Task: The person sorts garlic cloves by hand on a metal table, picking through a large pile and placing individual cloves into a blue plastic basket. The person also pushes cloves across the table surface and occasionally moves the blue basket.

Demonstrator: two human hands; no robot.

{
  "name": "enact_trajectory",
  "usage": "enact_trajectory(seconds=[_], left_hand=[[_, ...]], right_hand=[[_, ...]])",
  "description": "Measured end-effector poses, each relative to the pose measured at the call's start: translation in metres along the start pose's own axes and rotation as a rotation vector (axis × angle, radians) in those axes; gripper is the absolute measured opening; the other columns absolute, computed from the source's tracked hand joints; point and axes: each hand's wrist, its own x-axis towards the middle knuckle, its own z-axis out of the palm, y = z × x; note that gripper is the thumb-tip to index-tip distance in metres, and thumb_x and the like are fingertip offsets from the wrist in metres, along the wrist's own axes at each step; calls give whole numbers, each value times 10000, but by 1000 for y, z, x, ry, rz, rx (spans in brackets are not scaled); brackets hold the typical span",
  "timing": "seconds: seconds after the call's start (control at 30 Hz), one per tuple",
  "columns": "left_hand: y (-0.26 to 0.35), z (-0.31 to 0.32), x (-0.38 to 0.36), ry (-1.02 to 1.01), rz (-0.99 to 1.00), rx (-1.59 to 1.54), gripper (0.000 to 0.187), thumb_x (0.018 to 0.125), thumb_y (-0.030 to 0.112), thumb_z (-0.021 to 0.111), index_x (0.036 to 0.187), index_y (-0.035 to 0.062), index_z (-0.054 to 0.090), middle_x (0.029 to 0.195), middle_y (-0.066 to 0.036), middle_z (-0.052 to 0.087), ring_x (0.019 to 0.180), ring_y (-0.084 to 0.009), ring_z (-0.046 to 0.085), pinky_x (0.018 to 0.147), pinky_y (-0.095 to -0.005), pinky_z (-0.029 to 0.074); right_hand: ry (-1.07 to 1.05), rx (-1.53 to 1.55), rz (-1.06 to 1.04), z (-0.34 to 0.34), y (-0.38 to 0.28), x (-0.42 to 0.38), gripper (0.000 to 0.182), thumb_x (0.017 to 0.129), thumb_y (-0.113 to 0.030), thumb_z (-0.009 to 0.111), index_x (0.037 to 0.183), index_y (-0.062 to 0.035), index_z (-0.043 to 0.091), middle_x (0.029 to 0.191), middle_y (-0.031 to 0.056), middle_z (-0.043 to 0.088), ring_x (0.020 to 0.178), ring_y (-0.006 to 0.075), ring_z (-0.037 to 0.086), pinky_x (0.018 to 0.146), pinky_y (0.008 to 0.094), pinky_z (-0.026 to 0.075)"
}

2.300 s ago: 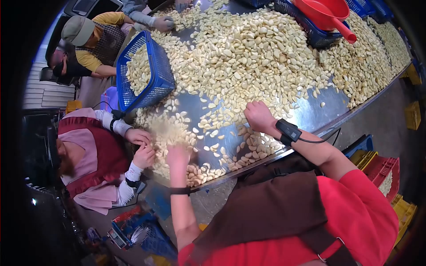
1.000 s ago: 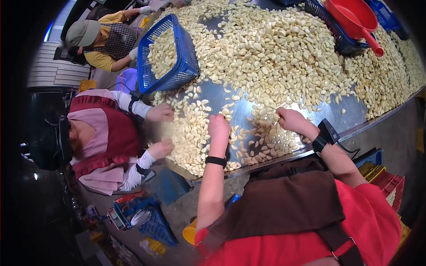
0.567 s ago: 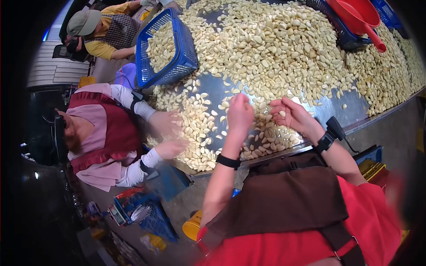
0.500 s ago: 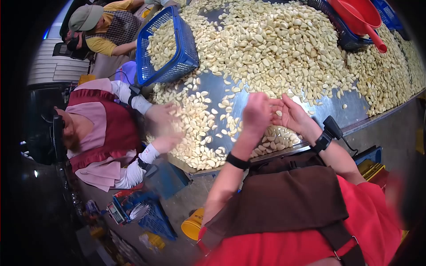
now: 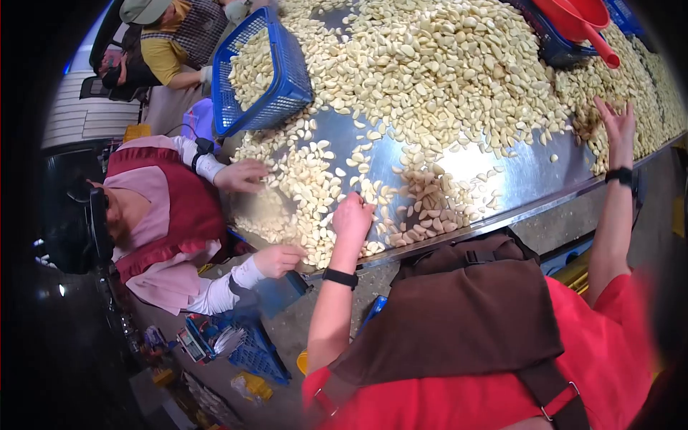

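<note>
Peeled garlic cloves (image 5: 444, 64) cover much of the metal table (image 5: 530, 172). My left hand (image 5: 352, 217) is low over the loose cloves near the table's front edge, its fingers curled; whatever may be in them is hidden. Under and beside it lie pale cloves, with a shaded small heap of cloves (image 5: 430, 201) to its right. Far to the right, my right hand (image 5: 618, 129) is raised at the edge of another garlic pile (image 5: 638, 86), fingers spread apart. Some cloves beside its fingertips look blurred.
A blue basket (image 5: 297, 79) of cloves stands on the table's left side. A co-worker's hands (image 5: 276, 259) work among cloves at the left corner; another person (image 5: 179, 50) stands behind. A red scoop (image 5: 580, 25) rests in a dark blue basket (image 5: 562, 50) at upper right.
My hands were close together above the small heap, a clove by the right one. Now the left has moved left and down to the cloves, and the right has swung far right.
</note>
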Motion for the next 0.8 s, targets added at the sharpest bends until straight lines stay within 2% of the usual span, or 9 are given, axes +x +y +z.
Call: enact_trajectory(seconds=[0.07,0.1,0.17,0.2,0.3,0.4,0.67,0.77,0.8], left_hand=[[-7,19,13,37,80,50,191,740,199,678,839,60,592,821,-180,625,790,-357,624,699,-439,497],[-8,29,19,73,136,104,199,727,210,685,832,73,586,800,-177,624,770,-361,615,692,-437,491],[-12,37,19,60,151,89,199,715,186,686,835,71,577,811,-190,612,785,-372,610,705,-444,486],[-12,36,22,63,170,86,202,703,163,686,837,69,568,823,-203,600,801,-384,604,717,-451,482],[-7,19,13,-25,161,63,215,664,86,693,807,61,535,856,-184,595,792,-381,593,716,-440,476],[-12,13,22,-42,171,-4,164,684,52,628,831,76,558,854,-156,568,793,-332,590,718,-416,476],[7,7,23,150,78,-825,188,788,-36,501,922,29,615,818,-37,607,683,-94,577,606,-202,445],[73,-18,0,286,362,-802,157,815,-16,538,951,15,611,943,-71,575,753,-132,558,651,-240,453],[98,-21,-7,286,475,-827,172,804,-21,538,953,21,614,941,-85,556,766,-167,539,651,-264,453]], right_hand=[[-122,-35,65,-8,12,18,697,975,-314,433,1426,11,13,1339,317,295,1228,543,352,978,604,407],[-258,85,353,-25,35,37,647,966,-327,458,1410,-16,104,1344,284,308,1169,529,434,950,576,450],[-416,-343,119,16,95,-53,434,916,-297,551,1224,-22,416,1052,155,567,966,315,615,728,370,570],[-583,-481,337,33,117,-83,344,877,-270,594,1115,-27,542,899,83,609,820,223,621,617,286,529],[-1197,-926,40,51,215,-208,144,772,-113,696,904,-68,662,823,56,610,765,196,611,684,290,492],[-1929,-978,-810,58,259,-284,36,678,-84,616,713,-86,610,758,67,579,741,255,573,660,384,477],[-2010,-1067,-1049,39,297,-291,141,719,-170,593,823,-80,564,809,38,548,827,196,546,676,338,426],[-1101,-532,905,58,242,-273,218,893,-278,525,847,-73,582,793,50,602,813,211,620,728,384,507],[-975,-187,1138,52,234,-255,243,893,-302,523,909,-68,587,817,53,624,816,216,634,754,385,513]])
